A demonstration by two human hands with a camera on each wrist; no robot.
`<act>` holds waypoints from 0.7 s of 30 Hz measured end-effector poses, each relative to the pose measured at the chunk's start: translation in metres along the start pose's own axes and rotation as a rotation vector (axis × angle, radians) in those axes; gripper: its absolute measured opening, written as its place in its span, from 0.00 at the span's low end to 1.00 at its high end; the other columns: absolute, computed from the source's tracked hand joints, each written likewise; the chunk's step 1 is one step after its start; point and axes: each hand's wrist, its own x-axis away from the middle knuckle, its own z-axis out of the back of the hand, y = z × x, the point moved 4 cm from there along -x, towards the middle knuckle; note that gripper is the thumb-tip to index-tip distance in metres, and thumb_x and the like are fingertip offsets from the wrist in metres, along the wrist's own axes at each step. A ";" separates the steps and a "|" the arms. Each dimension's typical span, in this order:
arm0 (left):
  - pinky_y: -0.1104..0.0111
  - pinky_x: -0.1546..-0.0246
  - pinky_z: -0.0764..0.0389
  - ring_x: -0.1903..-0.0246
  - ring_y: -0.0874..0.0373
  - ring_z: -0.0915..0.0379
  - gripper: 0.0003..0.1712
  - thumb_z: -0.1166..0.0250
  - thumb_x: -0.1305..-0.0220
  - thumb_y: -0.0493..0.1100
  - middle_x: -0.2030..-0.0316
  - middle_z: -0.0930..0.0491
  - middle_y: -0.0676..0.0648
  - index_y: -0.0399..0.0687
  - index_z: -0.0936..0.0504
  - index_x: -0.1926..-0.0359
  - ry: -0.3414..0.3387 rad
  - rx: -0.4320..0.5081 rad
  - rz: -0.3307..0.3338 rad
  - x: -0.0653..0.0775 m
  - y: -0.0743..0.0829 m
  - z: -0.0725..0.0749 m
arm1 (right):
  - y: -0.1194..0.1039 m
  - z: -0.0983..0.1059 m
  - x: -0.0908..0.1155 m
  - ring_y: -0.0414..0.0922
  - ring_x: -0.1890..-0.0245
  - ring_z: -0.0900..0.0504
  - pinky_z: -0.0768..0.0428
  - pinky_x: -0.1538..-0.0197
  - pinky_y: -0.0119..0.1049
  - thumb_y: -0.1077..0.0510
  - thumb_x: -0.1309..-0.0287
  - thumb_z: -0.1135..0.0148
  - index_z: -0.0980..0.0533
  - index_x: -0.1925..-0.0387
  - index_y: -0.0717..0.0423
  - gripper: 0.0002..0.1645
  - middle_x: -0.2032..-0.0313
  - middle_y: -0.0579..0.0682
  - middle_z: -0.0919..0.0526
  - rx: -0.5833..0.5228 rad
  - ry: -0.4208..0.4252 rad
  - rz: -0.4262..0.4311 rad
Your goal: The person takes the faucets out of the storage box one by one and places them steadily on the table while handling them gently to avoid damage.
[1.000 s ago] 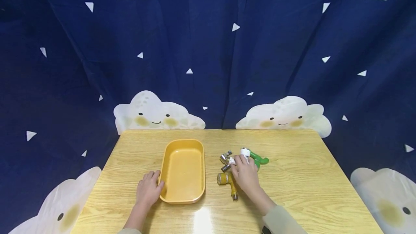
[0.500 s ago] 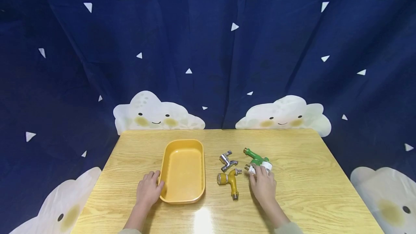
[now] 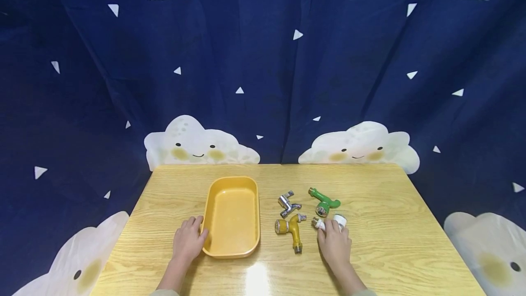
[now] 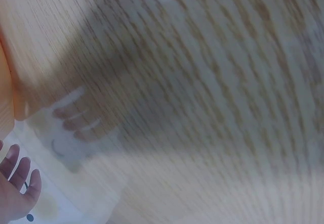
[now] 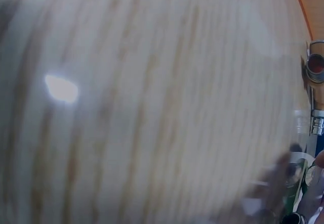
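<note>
My right hand (image 3: 335, 243) grips a white faucet (image 3: 339, 220) at the right of the table in the head view. Its metal threaded end points left; the fingers hide its middle. My left hand (image 3: 187, 240) rests at the left rim of a yellow tray (image 3: 258, 223), thumb at the edge. Its fingers (image 4: 19, 173) look loosely straight in the left wrist view. Between tray and right hand lie a silver faucet (image 3: 284, 201) and a yellow faucet (image 3: 294, 229). Just beyond the white one is a green faucet (image 3: 323, 201).
All of this is on a light wooden table (image 3: 390, 232). A dark blue curtain (image 3: 271, 58) with white triangles and cloud faces hangs behind it and at both sides.
The right hand has carried the white faucet rightward, away from the silver faucet, then slightly toward me. The green faucet now shows fully. The left hand and tray have stayed put.
</note>
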 end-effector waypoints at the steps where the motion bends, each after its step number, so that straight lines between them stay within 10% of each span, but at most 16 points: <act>1: 0.50 0.62 0.30 0.57 0.44 0.31 0.23 0.44 0.41 0.47 0.57 0.26 0.40 0.41 0.27 0.47 -0.002 0.002 0.001 0.000 0.000 0.000 | 0.001 -0.001 0.000 0.62 0.63 0.29 0.27 0.69 0.56 0.52 0.45 0.43 0.29 0.50 0.58 0.22 0.55 0.56 0.25 0.004 -0.006 -0.003; 21: 0.49 0.62 0.30 0.57 0.44 0.31 0.23 0.44 0.41 0.47 0.56 0.26 0.40 0.41 0.28 0.46 -0.017 0.001 0.002 0.001 0.000 0.000 | -0.003 -0.001 0.007 0.63 0.60 0.29 0.28 0.68 0.57 0.53 0.47 0.44 0.30 0.51 0.59 0.22 0.53 0.56 0.26 0.051 -0.068 0.006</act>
